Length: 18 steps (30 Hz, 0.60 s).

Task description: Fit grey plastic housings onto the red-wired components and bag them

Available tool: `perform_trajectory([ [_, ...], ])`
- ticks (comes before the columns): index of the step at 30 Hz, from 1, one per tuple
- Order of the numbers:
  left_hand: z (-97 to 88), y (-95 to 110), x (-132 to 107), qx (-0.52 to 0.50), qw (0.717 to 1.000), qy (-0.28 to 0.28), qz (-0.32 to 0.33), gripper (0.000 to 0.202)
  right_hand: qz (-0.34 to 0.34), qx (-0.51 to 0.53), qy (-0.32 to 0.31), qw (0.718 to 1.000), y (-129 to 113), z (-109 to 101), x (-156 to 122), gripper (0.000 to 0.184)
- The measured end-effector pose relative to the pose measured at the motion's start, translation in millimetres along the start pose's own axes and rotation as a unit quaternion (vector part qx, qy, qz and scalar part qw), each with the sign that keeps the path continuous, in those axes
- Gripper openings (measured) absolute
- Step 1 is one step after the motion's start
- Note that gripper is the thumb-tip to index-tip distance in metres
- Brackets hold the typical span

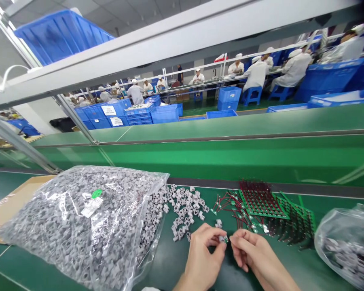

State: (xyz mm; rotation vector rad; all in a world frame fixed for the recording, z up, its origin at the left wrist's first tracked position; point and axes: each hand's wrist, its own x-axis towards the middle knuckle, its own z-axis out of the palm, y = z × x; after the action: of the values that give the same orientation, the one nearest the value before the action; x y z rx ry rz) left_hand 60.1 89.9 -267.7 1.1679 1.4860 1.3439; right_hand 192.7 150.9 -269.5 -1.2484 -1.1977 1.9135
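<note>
Grey plastic piece (223, 239), too small to see well, seems pinched between the left hand (204, 254) and right hand (251, 250), fingertips together over the green tabletop (166, 262). Loose grey pieces (185, 212) and wired green boards (261, 200) lie just beyond, beside a bulging clear bag (75, 226).

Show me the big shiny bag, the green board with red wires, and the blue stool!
Big shiny bag (79, 230): head view, on its middle.
Green board (262, 212): head view, near its lower edge.
Blue stool (252, 93): head view, on its front, under a seated person.
</note>
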Motion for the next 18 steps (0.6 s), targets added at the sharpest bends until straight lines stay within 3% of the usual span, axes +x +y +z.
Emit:
perform_trajectory([
  [5,2.4,1,0,-0.001,1.000,0.000,0.012,0.028,0.006,0.079,0.011,0.997,3,2,1,0.042],
  [9,1.1,-3,2,-0.024,0.999,0.014,-0.016,0.019,-0.013,0.097,-0.017,0.995,7,4,2,0.048],
  [14,-2.9,-7,3,-0.044,0.998,0.003,-0.046,0.018,-0.088,-0.036,-0.014,0.995,2,0,-1,0.043],
  [18,-3.8,-8,3,-0.016,0.999,-0.001,-0.051,0.018,-0.178,-0.198,-0.058,0.962,-2,-13,4,0.028],
])
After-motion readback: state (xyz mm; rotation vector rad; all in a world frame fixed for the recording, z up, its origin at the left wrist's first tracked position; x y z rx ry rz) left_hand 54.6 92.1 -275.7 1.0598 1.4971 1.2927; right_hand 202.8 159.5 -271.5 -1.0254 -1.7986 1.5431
